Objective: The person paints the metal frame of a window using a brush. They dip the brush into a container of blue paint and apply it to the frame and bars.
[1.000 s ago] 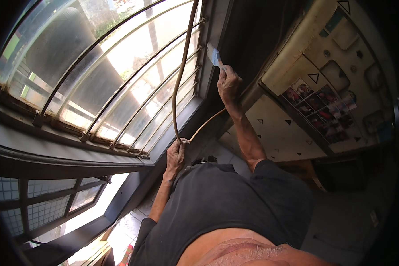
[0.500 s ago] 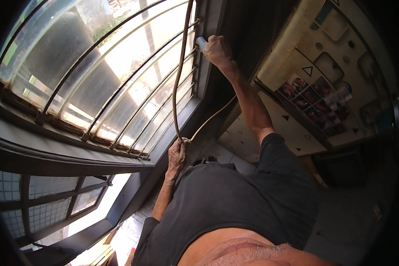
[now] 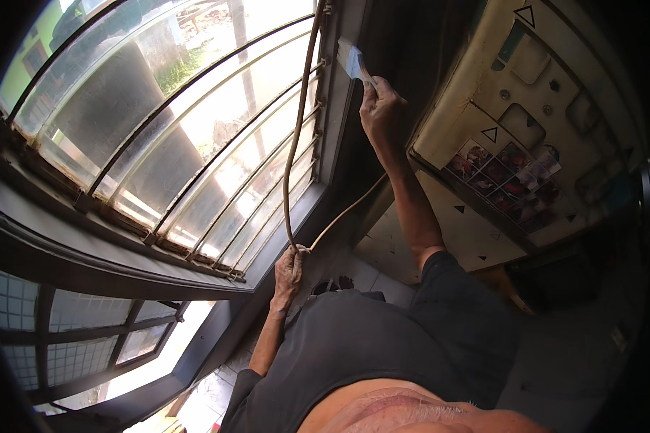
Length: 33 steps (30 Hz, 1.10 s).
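Note:
My right hand [image 3: 381,108] is raised and shut on a paintbrush [image 3: 352,59] with pale blue bristles. The bristles touch the dark upright window frame [image 3: 339,137] beside the barred window [image 3: 217,144]. My left hand [image 3: 290,268] is lower, shut on a thin tan cord [image 3: 296,137]. The cord hangs down along the window bars from above and loops away to the right of that hand. My dark shirt [image 3: 383,346] fills the lower middle of the view.
A dark sill and ledge [image 3: 108,252] run under the curved metal bars. A cream panel [image 3: 513,130] with black triangles and a strip of small pictures stands at the right. Glass-block panes [image 3: 43,317] sit at the lower left, and tiled floor [image 3: 209,397] shows below.
My right hand went up the window frame with the brush, then came back down slightly and to the right. My left hand has stayed on the cord.

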Each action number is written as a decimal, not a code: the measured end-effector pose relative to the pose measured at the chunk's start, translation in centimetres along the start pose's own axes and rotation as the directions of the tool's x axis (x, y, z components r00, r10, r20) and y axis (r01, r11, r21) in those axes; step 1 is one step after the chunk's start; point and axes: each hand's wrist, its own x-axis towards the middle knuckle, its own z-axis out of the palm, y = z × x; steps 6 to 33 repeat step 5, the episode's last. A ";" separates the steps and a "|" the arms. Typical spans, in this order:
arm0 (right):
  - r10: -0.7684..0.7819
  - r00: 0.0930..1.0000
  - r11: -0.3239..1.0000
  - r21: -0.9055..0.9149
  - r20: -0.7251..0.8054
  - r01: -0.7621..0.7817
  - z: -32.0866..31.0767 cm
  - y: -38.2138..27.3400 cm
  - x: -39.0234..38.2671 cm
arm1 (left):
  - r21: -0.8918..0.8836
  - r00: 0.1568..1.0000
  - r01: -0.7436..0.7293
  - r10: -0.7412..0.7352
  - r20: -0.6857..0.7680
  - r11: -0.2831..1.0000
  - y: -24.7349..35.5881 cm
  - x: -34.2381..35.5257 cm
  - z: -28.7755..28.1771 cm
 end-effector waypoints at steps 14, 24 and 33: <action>0.012 0.988 0.998 0.059 -0.155 -0.003 -0.7 0.6 0.4 | 0.002 0.999 0.016 -0.016 0.028 1.000 0.0 0.2 0.0; 0.012 0.988 0.998 0.059 -0.155 -0.003 -0.7 0.6 0.4 | 0.002 0.999 0.016 -0.016 0.028 1.000 0.0 0.2 0.0; 0.012 0.988 0.998 0.059 -0.155 -0.003 -0.7 0.6 0.4 | 0.002 0.999 0.016 -0.016 0.028 1.000 0.0 0.2 0.0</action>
